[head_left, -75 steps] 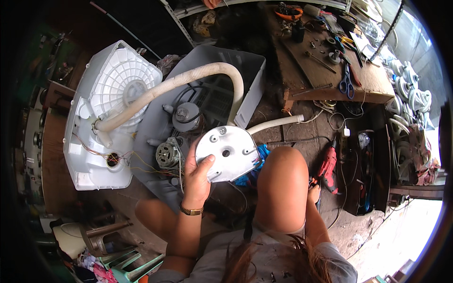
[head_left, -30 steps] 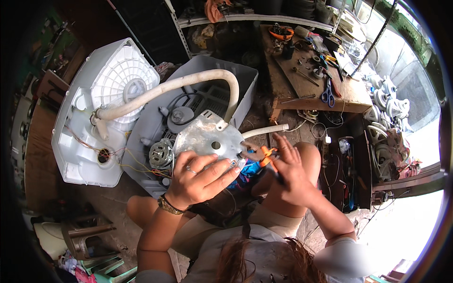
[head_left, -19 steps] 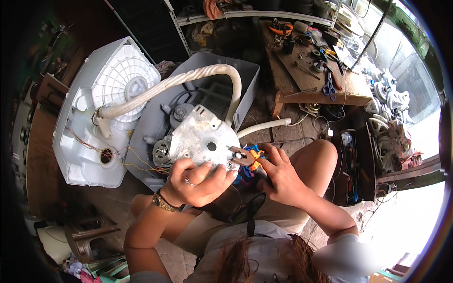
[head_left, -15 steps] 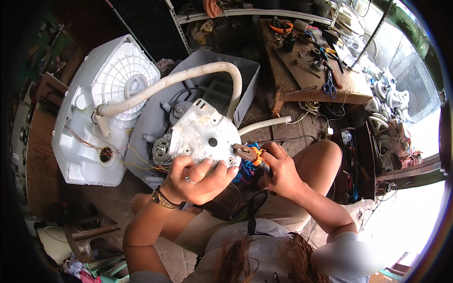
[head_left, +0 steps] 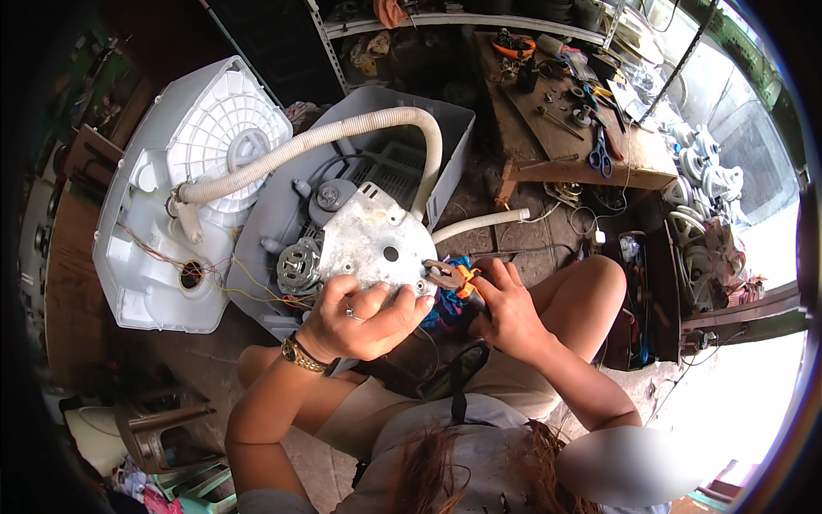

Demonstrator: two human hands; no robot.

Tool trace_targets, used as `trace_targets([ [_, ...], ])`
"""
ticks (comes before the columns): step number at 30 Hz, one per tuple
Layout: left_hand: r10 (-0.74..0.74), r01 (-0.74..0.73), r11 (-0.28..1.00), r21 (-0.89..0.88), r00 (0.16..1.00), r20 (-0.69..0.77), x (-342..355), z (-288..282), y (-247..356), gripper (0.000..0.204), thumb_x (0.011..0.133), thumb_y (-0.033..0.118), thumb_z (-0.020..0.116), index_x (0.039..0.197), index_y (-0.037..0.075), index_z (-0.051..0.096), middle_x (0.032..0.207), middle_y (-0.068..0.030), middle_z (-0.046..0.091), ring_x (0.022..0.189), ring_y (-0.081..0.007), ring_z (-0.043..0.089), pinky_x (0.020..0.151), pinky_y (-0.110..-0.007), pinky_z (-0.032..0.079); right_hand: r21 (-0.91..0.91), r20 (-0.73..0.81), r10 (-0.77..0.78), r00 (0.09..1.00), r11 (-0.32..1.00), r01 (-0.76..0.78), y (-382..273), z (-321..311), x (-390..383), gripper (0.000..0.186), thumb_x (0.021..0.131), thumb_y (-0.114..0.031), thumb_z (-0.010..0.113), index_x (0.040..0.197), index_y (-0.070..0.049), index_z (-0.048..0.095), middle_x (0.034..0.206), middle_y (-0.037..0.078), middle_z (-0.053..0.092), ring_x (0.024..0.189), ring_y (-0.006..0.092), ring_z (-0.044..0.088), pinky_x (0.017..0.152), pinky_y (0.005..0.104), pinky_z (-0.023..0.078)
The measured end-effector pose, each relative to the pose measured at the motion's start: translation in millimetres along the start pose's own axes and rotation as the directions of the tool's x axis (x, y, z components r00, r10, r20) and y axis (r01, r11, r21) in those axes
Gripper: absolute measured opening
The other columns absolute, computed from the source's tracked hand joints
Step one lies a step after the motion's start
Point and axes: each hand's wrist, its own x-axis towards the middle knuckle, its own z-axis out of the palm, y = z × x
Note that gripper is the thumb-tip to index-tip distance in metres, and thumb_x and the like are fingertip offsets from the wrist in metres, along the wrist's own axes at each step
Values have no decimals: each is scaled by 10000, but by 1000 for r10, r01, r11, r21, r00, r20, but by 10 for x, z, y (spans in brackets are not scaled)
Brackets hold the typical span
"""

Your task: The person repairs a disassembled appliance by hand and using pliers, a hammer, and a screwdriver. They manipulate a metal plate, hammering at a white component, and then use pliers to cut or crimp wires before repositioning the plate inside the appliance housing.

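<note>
My left hand (head_left: 364,321) grips the lower edge of a mottled silver metal plate (head_left: 360,240) with a central hole, its fingers curled onto the near side. My right hand (head_left: 505,310) is closed on pliers (head_left: 445,275) with orange on the handle; their jaws are at the plate's right edge, around a small fitting. Behind the plate, a grey plastic housing (head_left: 449,150) holds a motor (head_left: 298,265) and cables. A cream corrugated hose (head_left: 308,140) arches over it from a white plastic shell (head_left: 145,283) with loose wires. Blue cloth (head_left: 449,313) lies below the pliers.
A wooden bench (head_left: 539,137) at upper right carries tools, among them scissors (head_left: 599,161). Under it sits a dark open box (head_left: 642,343) of tools. Several white pulleys (head_left: 715,180) are piled at right. My bent knee (head_left: 591,295) is beside my right hand; a green plastic stool (head_left: 201,488) is at lower left.
The plate has been turned to show its mottled face. My right hand has risen from beside my knee with pliers, now at the plate's edge. My left hand has moved to the plate's lower edge.
</note>
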Motion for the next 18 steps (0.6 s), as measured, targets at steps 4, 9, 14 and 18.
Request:
trace_targets([
  [4,-106,108,993,44,994,-37,-32,-7,55,120,740,267,716,858,293,710,1009,135,565,989,-109,417,840,-363,300,30,-105,-45,993,998,49,97,67,54,423,560,38,613,977,1,550,1086,191,506,949,408,504,787,447,467],
  [9,-949,537,200,-820,314,-26,-338,190,580,1087,660,338,811,1416,46,87,1383,-179,247,1229,-308,345,1021,-524,311,70,-220,-20,975,997,36,191,88,145,356,551,41,618,880,-10,489,1000,193,529,868,401,524,728,449,468],
  [14,-685,-205,-722,-661,347,640,-193,346,685,653,901,248,595,1419,21,269,1403,-153,387,1277,-291,420,997,-531,419,-31,-214,-155,964,988,152,130,30,198,595,530,12,660,1102,-18,497,994,194,515,891,392,507,775,445,429],
  [18,-730,128,-636,-761,219,647,-13,315,653,477,948,76,489,1396,-8,347,1255,-118,541,1136,-230,538,980,-389,435,-111,-127,-112,986,989,98,124,53,132,742,529,-33,679,1236,-30,453,1010,199,481,905,394,496,808,443,425],
])
